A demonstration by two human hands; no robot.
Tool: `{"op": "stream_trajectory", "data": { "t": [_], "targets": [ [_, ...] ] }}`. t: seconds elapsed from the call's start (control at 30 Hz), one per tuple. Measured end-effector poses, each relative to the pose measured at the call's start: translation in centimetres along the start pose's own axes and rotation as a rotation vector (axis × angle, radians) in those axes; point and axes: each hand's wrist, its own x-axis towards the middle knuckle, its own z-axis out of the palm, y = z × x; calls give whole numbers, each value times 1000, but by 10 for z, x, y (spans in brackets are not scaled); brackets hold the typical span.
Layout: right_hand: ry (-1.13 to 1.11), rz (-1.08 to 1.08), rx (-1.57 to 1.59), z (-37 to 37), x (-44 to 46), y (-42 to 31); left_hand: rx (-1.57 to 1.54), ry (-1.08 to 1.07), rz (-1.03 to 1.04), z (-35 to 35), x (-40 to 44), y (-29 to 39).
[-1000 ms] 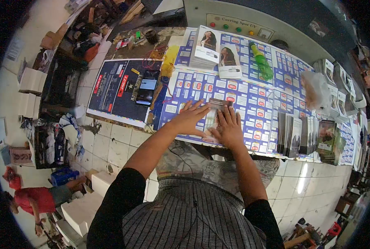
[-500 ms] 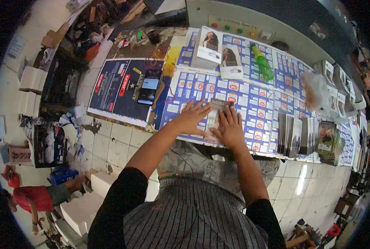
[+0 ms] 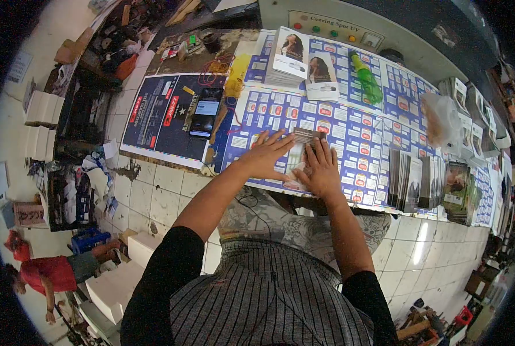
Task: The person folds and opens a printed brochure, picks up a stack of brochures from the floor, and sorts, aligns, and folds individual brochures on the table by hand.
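A small printed piece with a dark band along its far end (image 3: 308, 136) lies flat on the table near its front edge. It looks like a folded paper box or leaflet; the hands partly cover it. On its left side rests my left hand (image 3: 267, 155), fingers spread and palm down. My right hand (image 3: 322, 172) lies flat over its right side, fingers stretched away from me. Beneath both hands are blue printed sheets (image 3: 355, 130) that cover the table. Beyond them stands a stack of white boxes or cards with a woman's picture (image 3: 291, 55), beside a second, lower pile (image 3: 322, 78).
A phone (image 3: 205, 118) lies on a dark printed sheet (image 3: 148, 112) at the left. Toward the back is a green bottle (image 3: 366, 81). Rows of dark printed pieces (image 3: 404, 179) stand at the right, near a clear plastic bag (image 3: 442, 124). A person in red (image 3: 49, 274) is at lower left.
The camera view has tilted slightly, so the table sits higher in view. Both hands stay on the printed piece, with only slight finger shifts.
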Motion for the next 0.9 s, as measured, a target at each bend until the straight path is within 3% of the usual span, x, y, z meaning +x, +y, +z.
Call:
{"op": "stream_trajectory", "data": {
  "t": [0.9],
  "targets": [
    [-24,13,7,0,1,1,14,-4,25,1,1,-1]
  ]
}}
